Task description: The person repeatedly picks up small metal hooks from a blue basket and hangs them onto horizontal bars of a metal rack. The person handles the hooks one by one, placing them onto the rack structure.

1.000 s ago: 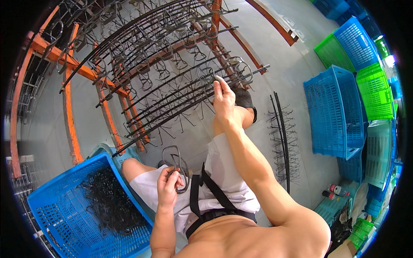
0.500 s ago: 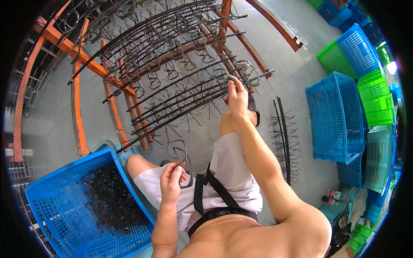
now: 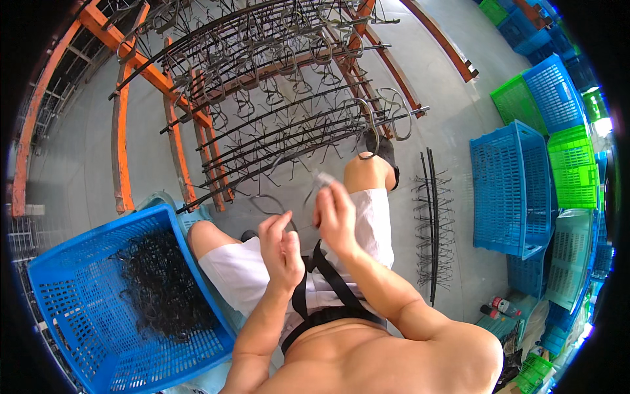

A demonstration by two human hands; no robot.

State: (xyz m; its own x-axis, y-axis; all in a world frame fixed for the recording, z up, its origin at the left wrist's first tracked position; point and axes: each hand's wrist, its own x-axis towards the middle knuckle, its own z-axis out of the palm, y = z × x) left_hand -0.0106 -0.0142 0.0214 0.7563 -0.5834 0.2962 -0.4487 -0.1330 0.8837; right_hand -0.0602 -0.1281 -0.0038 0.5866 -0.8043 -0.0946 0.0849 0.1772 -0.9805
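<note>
My left hand (image 3: 282, 248) is closed, with a bent grey metal loop (image 3: 262, 196) sticking out past its fingers. Close beside it, my right hand (image 3: 336, 215) pinches another grey metal piece (image 3: 321, 179), smeared by motion, probably a like loop. Ahead of both hands, black rods with wire hooks (image 3: 289, 148) lie across an orange frame (image 3: 176, 141). At the right end of the nearest rods hang more grey metal loops (image 3: 375, 134). To my left, a blue plastic crate (image 3: 69, 276) holds a heap of black bent pieces (image 3: 164, 282).
Two loose hooked rods (image 3: 430, 230) lie on the floor to the right. Beyond them stand stacked blue crates (image 3: 502, 190) and green crates (image 3: 572, 157). Bottles (image 3: 504, 306) sit at the lower right. My knees flank the space before the rack.
My right hand has drawn back from the rod's end toward my left hand. A loop now hangs near where it was. My left hand has shifted slightly up and right.
</note>
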